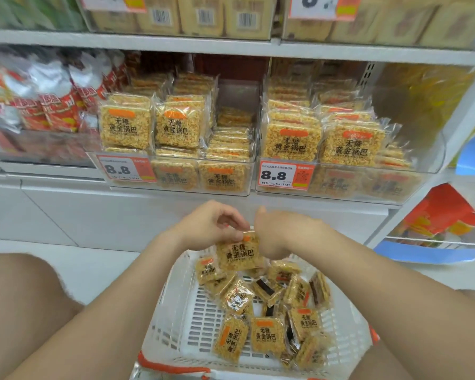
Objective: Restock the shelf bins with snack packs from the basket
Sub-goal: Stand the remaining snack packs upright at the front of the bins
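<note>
A white plastic basket (173, 305) sits on the floor between my knees, holding several yellow rice-crisp snack packs (266, 333). My left hand (211, 223) pinches the top edge of one snack pack (237, 253) lifted above the basket's far end. My right hand (274, 231) is bent down behind that pack; its fingers are hidden, so its grip is unclear. Two clear shelf bins (247, 171) (431, 160) in front hold the same packs, upright and stacked.
Price tags reading 8.8 (121, 168) (283, 175) hang on the bin fronts. Red and silver snack bags (47, 105) fill the shelf to the left. Colourful bags (444, 215) lie on a low rack at right. White cabinet front below the shelf.
</note>
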